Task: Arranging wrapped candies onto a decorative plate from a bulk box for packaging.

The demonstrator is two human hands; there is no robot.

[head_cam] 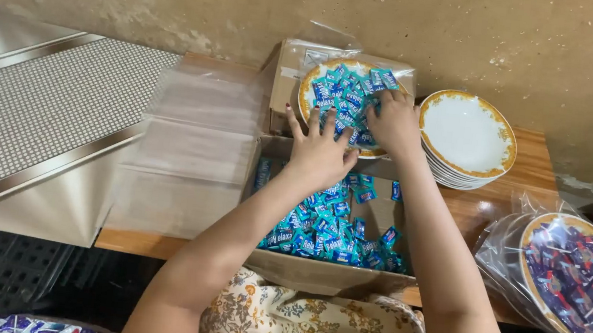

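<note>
A person is leaning over a wooden table [532, 158] set against a rough tan wall [254, 8], and both bare hands are resting on a heap of small blue-wrapped candies [353, 84] piled on a white plate with a gold rim [308, 79]. The left hand [320, 147] is lying palm down with its fingers spread wide over the near edge of the heap, gripping nothing that can be made out. The right hand [393, 121] is sitting just beside it on the right part of the pile, its fingers curled down into the candies; whether it is actually pinching any of them cannot be told from this view. The plate is standing on a flat cardboard box with a clear plastic cover [289, 59] at the back of the table, close to the wall. Directly below the forearms an open cardboard box [329, 274] is holding many more of the same blue candies [326, 236]. Just to the right of the filled plate a stack of empty gold-rimmed plates [468, 137] is waiting. Further right, near the table's edge, a plate of dark purple candies wrapped in clear plastic [574, 280] is lying tilted. To the left, clear plastic bags [192, 144] are lying spread flat, partly over a metal surface with a perforated panel [38, 106].
</note>
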